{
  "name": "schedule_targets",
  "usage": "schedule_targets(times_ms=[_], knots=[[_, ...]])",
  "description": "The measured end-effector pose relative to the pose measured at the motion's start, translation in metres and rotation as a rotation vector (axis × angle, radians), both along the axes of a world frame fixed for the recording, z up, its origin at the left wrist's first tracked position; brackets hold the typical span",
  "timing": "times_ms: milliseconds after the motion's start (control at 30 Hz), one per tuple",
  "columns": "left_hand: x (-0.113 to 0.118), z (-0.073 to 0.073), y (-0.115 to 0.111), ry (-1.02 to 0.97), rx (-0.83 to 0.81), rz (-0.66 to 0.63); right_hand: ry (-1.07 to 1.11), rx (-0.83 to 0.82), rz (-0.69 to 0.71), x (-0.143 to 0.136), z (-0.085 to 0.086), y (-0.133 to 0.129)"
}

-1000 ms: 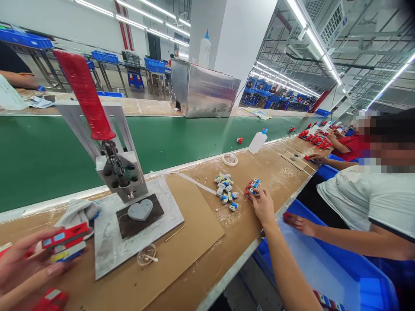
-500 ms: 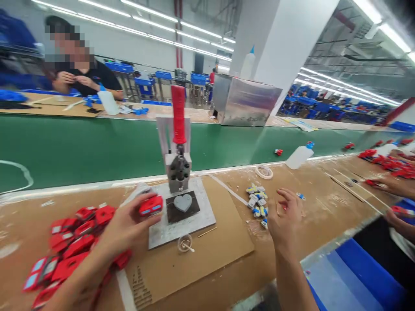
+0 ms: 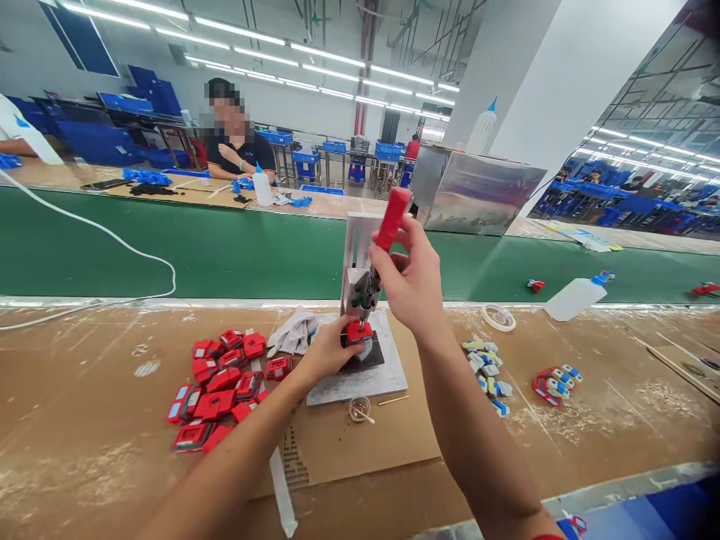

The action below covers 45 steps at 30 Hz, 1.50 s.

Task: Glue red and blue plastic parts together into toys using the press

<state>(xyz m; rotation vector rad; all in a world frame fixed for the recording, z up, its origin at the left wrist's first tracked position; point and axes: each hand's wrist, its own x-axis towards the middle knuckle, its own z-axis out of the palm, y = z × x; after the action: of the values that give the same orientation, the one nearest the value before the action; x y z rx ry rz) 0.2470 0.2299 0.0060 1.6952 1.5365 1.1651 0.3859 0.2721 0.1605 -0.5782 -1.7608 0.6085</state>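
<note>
My right hand (image 3: 413, 277) is wrapped round the red lever handle (image 3: 392, 217) of a small hand press (image 3: 355, 285), which leans to the right. Below the press head, my left hand (image 3: 329, 351) holds a red toy car part (image 3: 358, 331) on the grey block (image 3: 365, 350). Its fingers and thumb grip the part from the left. Under the block lie a black pad (image 3: 376, 358) and a metal base plate (image 3: 331, 391). Left of the base is a pile of red toy car parts (image 3: 217, 403). Small blue, yellow and white pieces (image 3: 488, 364) lie to the right.
A small clear cup (image 3: 360, 409) with a cotton swab and a thin stick (image 3: 392, 400) lie in front. A white glove (image 3: 293, 331), tape roll (image 3: 498, 317) and white bottle (image 3: 574, 298) are nearby. Beyond the green belt (image 3: 270, 259) sits a co-worker (image 3: 239, 154).
My left hand has brought the red toy car part onto the block under the press. My right hand has moved from beside the small pieces to the lever, which now tilts. The view has shifted.
</note>
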Motion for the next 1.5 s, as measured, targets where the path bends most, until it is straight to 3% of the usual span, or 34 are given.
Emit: schedule_targets(times_ms=[167, 267, 333, 400, 467, 567, 667, 767, 967, 1167, 1400, 1500], knots=[[-0.001, -0.005, 0.001, 0.011, 0.000, -0.017, -0.103, 0.146, 0.078, 0.030, -0.021, -0.037], [-0.002, -0.004, 0.000, 0.010, 0.016, -0.041, -0.194, 0.251, 0.092, 0.045, -0.045, -0.048], [-0.002, -0.004, 0.000, 0.009, 0.023, -0.053, -0.196, 0.205, 0.112, 0.050, -0.064, -0.053], [-0.003, -0.004, 0.000, 0.007, 0.021, -0.057, -0.093, 0.004, 0.145, 0.052, -0.078, -0.059], [-0.003, -0.003, -0.001, 0.007, 0.015, -0.056, 0.083, -0.303, 0.176, 0.051, -0.082, -0.067], [-0.003, -0.003, 0.000, 0.006, 0.013, -0.055, 0.228, -0.720, 0.282, 0.045, -0.068, -0.079], [-0.002, -0.002, 0.000, -0.008, 0.018, -0.064, 0.112, -0.890, 0.390, 0.036, -0.050, -0.087], [-0.001, -0.003, -0.001, -0.021, 0.026, -0.065, -0.073, -0.767, 0.304, 0.031, -0.050, -0.090], [-0.001, -0.010, 0.000, -0.010, 0.034, -0.026, -0.352, -0.488, 0.090, 0.038, -0.077, -0.082], [-0.001, -0.010, 0.000, 0.004, 0.045, -0.022, -0.482, -0.135, -0.102, 0.031, -0.085, -0.070], [-0.001, -0.006, -0.001, 0.017, 0.084, -0.054, -0.443, -0.109, -0.228, 0.017, -0.129, -0.049], [-0.002, -0.007, -0.002, 0.023, 0.105, -0.073, -0.435, -0.146, -0.240, 0.011, -0.139, -0.040]])
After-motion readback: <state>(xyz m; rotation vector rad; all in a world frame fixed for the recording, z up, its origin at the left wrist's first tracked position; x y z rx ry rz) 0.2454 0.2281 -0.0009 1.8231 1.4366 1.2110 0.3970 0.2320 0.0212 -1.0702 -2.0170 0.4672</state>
